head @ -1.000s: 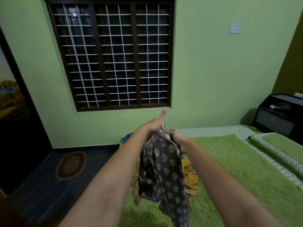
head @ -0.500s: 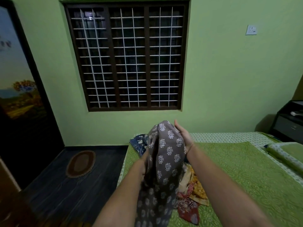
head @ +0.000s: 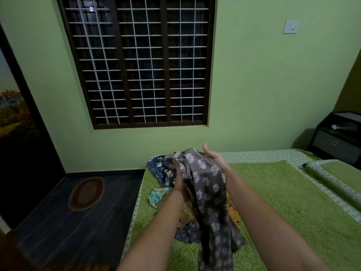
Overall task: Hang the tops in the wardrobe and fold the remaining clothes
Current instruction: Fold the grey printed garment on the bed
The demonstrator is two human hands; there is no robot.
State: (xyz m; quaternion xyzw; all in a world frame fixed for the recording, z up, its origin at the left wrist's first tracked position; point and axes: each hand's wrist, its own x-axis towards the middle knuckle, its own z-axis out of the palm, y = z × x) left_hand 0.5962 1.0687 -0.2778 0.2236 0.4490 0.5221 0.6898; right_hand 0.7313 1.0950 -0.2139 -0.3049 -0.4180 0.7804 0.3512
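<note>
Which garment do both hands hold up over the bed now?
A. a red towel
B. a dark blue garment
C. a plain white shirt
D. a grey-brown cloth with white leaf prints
D: the left hand and right hand grip the grey-brown printed cloth, which hangs down above the green bed.

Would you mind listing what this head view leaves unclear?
- Left hand: fingers buried in the grey printed garment.
- Garment's hem: cut by the bottom edge; its type is unclear.
- Pile of clothes: partly hidden behind garment and arms.
- Object on the black cabinet: too small.

Home bedroom: bed (head: pixel 283 202) with green bedspread, pillow (head: pixel 336 177), barred window (head: pixel 140 61), bedside cabinet (head: pixel 338 137).
</note>
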